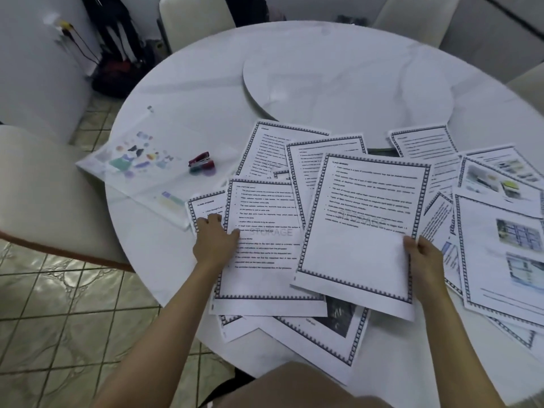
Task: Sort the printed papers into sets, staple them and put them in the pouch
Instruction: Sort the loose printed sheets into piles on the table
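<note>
Papers [497, 278] look light, floppy, slippery; right hand [424, 256] pinches one sheet [362, 240] by its edge, left hand [215, 244] presses flat on another.

a home dining room, it seems: a round white marble-look counter [206, 92] with a lazy susan [347, 83] at its middle, cream upholstered chairs [44, 184] drawn up around it, glossy patterned floor tiles [59, 304], bags [117, 69] slumped in the corner
</note>
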A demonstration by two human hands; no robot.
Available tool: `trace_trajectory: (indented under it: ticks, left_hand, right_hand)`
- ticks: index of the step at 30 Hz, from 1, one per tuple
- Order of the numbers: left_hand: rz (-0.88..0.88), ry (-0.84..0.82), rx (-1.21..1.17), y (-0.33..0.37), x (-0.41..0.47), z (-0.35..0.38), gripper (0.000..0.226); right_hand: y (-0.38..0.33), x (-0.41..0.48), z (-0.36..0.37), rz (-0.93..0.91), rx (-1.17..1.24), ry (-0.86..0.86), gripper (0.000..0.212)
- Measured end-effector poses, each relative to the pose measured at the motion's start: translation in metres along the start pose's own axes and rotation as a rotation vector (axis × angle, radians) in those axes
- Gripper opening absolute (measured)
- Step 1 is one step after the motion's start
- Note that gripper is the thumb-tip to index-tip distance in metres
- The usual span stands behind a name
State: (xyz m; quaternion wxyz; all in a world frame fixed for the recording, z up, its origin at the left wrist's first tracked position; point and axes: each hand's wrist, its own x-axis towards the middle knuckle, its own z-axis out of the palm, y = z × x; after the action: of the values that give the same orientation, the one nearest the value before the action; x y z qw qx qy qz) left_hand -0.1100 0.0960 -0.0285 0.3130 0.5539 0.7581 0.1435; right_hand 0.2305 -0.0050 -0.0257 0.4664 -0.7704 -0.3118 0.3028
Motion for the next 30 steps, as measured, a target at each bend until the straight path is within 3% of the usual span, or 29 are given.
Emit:
trace_trajectory:
  ticks: [4, 7, 10, 17, 22, 30]
  left_hand:
    - [0.011, 0.044, -0.078, 0.002, 0.004, 0.0, 0.027]
    - [0.12, 0.061, -0.206, 0.003, 0.001, 0.001, 0.012]
    - [0.213, 0.113, -0.342, 0.01, -0.011, -0.005, 0.011]
    - [0.318, 0.338, -0.417, 0.005, -0.025, -0.046, 0.012]
    - [0.283, 0.434, -0.477, -0.006, -0.023, -0.078, 0.014]
    - [0.059, 0.169, -0.693, -0.034, -0.015, -0.042, 0.025]
  right_hand:
    - [0.003, -0.002, 0.004, 0.06, 0.03, -0.03, 0.023]
    - [0.001, -0.005, 0.008, 0.086, 0.05, -0.048, 0.02]
    - [-0.003, -0.009, 0.014, 0.083, 0.08, -0.075, 0.018]
    - [-0.018, -0.016, 0.035, 0.068, 0.148, -0.143, 0.016]
    - [-0.035, -0.02, 0.056, 0.035, 0.162, -0.22, 0.017]
    - [-0.046, -0.033, 0.102, 0.006, 0.061, -0.399, 0.028]
